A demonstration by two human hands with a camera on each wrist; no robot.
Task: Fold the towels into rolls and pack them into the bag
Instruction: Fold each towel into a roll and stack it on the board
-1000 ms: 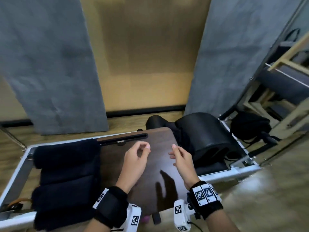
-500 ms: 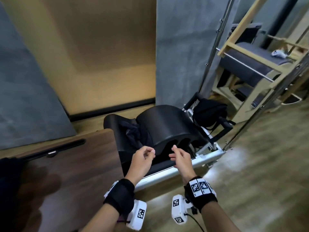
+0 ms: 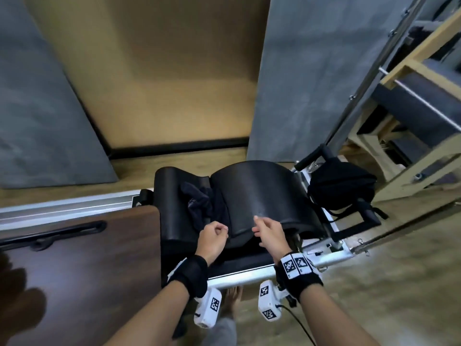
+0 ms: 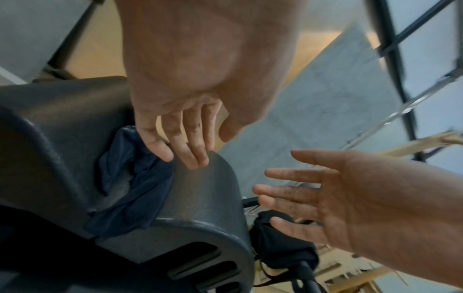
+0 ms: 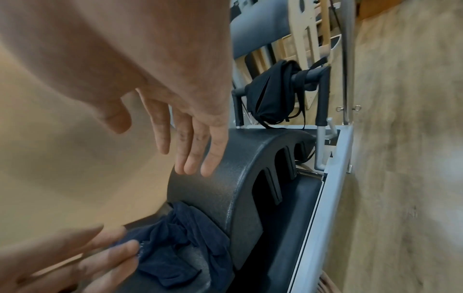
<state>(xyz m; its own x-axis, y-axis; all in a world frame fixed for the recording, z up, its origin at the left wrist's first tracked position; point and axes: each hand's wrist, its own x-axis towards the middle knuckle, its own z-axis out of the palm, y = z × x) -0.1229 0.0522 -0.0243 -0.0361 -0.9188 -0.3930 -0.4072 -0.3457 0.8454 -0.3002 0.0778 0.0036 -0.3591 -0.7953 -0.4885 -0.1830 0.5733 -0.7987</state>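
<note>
Hands, the left and right both empty with loose fingers, near a crumpled towel, best lifted by its corners.

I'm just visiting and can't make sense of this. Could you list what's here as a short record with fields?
left hand: empty, fingers loosely curled, above the towel
right hand: empty, fingers loose, over the arc
towel: dark blue, crumpled in the dip beside the arc
arc: black padded arc on a metal frame
bag: black, hanging on a bar at the frame's far right end
board: dark wood, left of the arc
</note>
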